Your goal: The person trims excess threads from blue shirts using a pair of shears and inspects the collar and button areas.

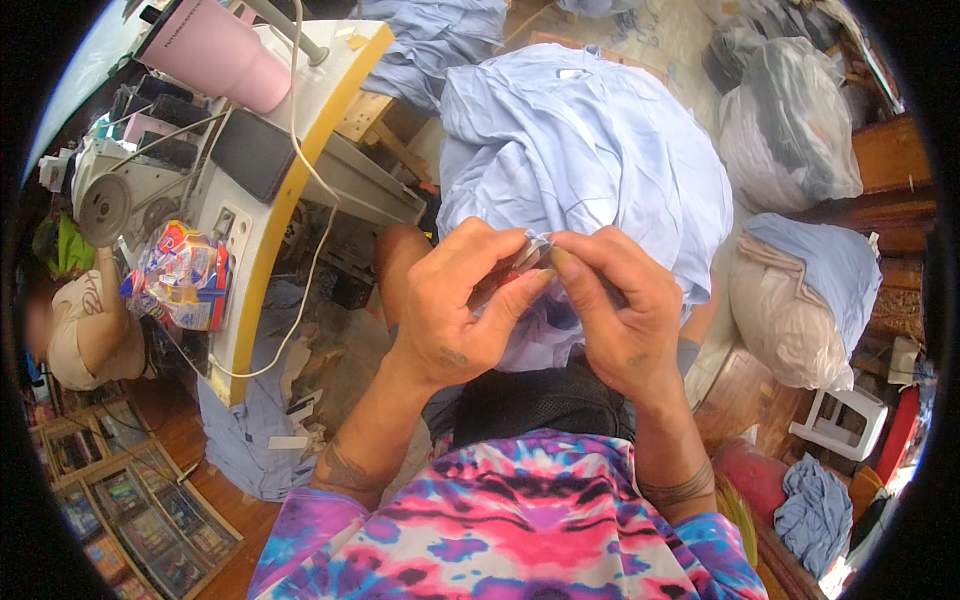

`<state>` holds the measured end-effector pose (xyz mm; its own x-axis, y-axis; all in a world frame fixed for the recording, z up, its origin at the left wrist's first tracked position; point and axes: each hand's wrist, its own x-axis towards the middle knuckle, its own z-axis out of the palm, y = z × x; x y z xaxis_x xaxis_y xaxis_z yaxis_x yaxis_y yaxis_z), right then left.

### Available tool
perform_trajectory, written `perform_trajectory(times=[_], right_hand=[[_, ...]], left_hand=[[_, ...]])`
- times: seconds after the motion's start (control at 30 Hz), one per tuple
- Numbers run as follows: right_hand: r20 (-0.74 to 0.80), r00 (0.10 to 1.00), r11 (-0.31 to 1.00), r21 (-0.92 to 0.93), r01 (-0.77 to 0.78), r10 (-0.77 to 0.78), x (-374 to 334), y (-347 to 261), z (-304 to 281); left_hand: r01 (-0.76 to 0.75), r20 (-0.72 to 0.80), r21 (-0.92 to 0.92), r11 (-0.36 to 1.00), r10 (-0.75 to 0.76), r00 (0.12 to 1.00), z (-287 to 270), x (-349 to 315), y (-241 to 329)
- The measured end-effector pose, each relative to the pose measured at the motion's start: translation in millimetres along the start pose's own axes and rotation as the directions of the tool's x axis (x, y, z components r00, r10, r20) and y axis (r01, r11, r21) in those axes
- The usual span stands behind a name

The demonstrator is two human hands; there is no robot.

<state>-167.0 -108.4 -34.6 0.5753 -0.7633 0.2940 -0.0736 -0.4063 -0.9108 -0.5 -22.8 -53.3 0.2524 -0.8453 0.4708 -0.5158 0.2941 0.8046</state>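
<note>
My left hand (pixel 465 300) and my right hand (pixel 625 305) meet fingertip to fingertip above my lap. Curled in my left hand is a small metal tool with red on it, which looks like snips (pixel 530 256); my fingers cover most of it. The thumb and forefinger of my right hand pinch together at its tip. Whatever they grip there is too small to make out. Just beyond both hands, a large heap of light blue cloth (pixel 590 150) is spread over my lap, with a small label (pixel 573 73) at its far side.
At left stands a sewing table (pixel 265 250) with a yellow edge, bearing a pink tumbler (pixel 215 55), a dark phone (pixel 252 153) and a colourful plastic package (pixel 180 275). A white cable (pixel 325 190) hangs over its edge. Stuffed bags (pixel 790 130) and a white stool (pixel 840 422) are at right.
</note>
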Motion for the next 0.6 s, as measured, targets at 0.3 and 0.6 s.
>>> perform_trajectory(times=[0.3,0.6], right_hand=[[0.072,0.997,0.995,-0.097,0.009,-0.002,3,-6,-4],[-0.014,0.993,0.992,-0.05,-0.117,0.117,-3,-6,-2]], left_hand=[[0.048,-0.003,0.074,0.996,-0.048,0.999,-7,-2,-3],[0.345,0.059,-0.353,0.87,-0.347,0.936,-2,-1,7]])
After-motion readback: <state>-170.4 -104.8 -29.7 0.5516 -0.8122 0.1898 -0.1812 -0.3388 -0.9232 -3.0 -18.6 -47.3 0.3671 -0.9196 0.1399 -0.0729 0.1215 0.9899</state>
